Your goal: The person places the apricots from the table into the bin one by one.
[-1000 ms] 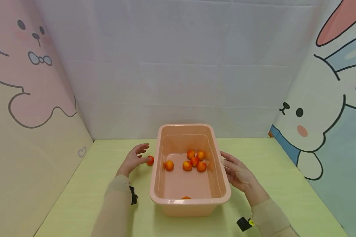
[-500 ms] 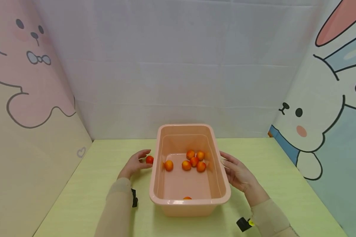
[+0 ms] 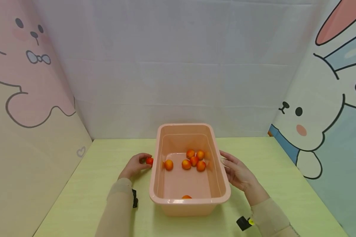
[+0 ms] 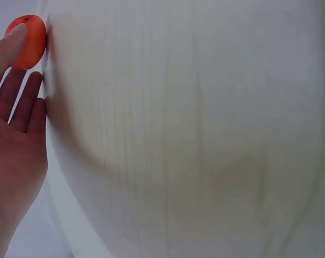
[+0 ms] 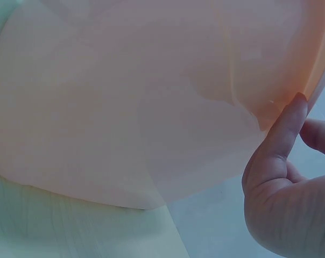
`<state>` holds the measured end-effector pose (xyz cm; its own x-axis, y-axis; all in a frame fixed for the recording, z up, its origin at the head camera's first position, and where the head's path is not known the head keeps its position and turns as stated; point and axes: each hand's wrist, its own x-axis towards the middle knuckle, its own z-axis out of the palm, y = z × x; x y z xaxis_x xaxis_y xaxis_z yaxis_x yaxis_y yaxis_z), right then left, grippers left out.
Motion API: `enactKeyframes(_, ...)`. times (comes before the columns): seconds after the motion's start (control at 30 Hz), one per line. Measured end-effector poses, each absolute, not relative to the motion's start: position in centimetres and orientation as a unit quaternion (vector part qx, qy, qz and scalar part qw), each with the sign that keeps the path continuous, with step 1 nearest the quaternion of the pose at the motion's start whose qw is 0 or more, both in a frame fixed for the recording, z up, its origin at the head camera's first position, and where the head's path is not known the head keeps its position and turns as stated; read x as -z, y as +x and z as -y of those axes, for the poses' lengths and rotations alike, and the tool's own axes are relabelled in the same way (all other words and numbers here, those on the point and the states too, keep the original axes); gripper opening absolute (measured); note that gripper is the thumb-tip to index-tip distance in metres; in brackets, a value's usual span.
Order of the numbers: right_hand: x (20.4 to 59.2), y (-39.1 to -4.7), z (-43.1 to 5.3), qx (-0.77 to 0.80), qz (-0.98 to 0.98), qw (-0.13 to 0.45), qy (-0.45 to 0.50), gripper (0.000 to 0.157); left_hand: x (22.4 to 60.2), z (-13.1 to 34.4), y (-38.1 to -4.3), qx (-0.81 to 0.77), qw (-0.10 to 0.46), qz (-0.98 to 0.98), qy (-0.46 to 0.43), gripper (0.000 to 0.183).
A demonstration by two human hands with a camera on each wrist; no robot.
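Note:
A pale peach plastic tub [image 3: 190, 201] stands upright in the middle of the table, with several small orange-red fruits [image 3: 186, 164] on its floor. Outside its left wall, my left hand [image 3: 136, 165] pinches one more orange-red fruit [image 3: 149, 161]. In the left wrist view the thumb lies across this fruit [image 4: 37, 45], with a finger behind it and the other fingers nearly straight. My right hand [image 3: 238, 172] touches the tub's right wall below the rim with loosely bent fingers. The right wrist view shows its thumb against the outside of the tub [image 5: 152, 107].
The pale yellow-green table [image 3: 279, 197] extends on both sides of the tub. A white sheet [image 3: 178, 72] hangs behind it. Walls with a pink cartoon [image 3: 41, 95] and a white rabbit [image 3: 310, 121] flank the table.
My left hand has come lower and its fingers have closed round the fruit beside the tub. The right hand and tub stay in place.

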<state>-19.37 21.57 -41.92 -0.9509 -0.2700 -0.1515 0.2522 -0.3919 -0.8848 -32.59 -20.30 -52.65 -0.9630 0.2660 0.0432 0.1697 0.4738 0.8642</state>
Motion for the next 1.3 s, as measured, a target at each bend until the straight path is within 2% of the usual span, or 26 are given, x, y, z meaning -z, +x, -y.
enactKeyframes(0.2, 41.8, -19.4, -21.6, 0.835, -0.526, 0.16, -0.009, 0.04, 52.4, 20.3, -32.4, -0.486, 0.055, -0.865, 0.117, 0.037)
enactKeyframes(0.5, 41.9, -19.5, -21.6, 0.832, -0.532, 0.157, -0.014, 0.048, 50.4, 21.1, -32.6, -0.505, 0.071, -0.854, 0.108, 0.046)
enactKeyframes(0.83, 41.9, -19.5, -21.6, 0.836, -0.525, 0.158, -0.017, 0.038, 45.3, 21.8, -33.9, -0.522, 0.053, -0.841, 0.132, 0.048)
enactKeyframes(1.3, 41.9, -19.5, -21.6, 0.837, -0.523, 0.158, -0.016, 0.037, 38.0, 20.7, -34.7, -0.535, 0.028, -0.828, 0.166, 0.051)
